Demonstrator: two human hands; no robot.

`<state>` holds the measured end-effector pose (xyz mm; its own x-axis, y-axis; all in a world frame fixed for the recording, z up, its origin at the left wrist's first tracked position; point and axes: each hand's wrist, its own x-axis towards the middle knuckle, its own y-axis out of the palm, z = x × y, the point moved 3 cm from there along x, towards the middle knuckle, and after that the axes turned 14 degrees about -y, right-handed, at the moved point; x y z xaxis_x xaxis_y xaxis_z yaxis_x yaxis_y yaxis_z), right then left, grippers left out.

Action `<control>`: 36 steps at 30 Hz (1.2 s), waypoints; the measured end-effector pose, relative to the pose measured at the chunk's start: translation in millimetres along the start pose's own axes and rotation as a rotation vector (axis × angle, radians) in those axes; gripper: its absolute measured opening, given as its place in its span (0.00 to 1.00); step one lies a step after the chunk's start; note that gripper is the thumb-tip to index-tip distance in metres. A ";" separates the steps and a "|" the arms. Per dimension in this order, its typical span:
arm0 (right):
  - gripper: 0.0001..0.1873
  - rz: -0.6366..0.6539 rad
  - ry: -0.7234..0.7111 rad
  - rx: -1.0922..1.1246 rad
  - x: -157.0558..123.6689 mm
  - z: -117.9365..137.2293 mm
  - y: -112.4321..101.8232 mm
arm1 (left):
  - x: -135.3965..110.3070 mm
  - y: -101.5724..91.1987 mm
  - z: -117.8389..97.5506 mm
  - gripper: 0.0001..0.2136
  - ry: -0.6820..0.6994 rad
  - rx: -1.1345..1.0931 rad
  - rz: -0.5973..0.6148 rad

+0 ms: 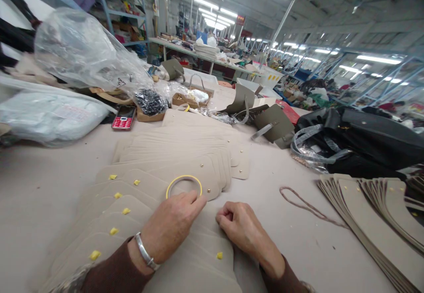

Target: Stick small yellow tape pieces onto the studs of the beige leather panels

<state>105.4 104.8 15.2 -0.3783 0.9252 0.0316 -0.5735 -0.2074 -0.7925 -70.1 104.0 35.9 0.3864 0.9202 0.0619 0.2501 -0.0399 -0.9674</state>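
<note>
- Left forearm, brown-sleeved, angles in from lower left; left hand (174, 226) palm down over the panels, silver metal bracelet (145, 251) at wrist.
- Its fingers bunch narrow on a thin yellow-and-grey ring-shaped roll (183, 177), which stands out beyond the fingertips.
- Right hand (245, 231) curled, thumb against forefinger, beside the panels' right edge; whether anything is pinched, cannot tell.
- Smooth beige round-cornered panels (172, 151) overlap, fanned; 7 small yellow tabs (126, 211) show.

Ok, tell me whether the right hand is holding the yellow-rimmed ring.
No, the left hand has the yellow-rimmed ring at its fingers.
</note>
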 end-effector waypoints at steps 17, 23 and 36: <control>0.09 -0.308 -0.531 0.233 -4.1 42.5 -23.4 | -12.2 -8.3 -4.7 0.18 0.157 -0.305 -0.376; 0.09 -0.386 -0.667 0.044 2.2 44.5 -12.9 | -13.8 -9.8 -5.8 0.13 0.147 -0.338 -0.330; 0.06 -0.345 -0.152 0.435 22.1 42.9 -10.5 | -6.7 -25.9 -0.1 0.09 0.081 -0.244 -0.328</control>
<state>71.9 113.8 50.3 -0.1984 0.9130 0.3566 -0.9162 -0.0434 -0.3984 -79.1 98.8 60.5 0.3176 0.8663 0.3855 0.5710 0.1499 -0.8072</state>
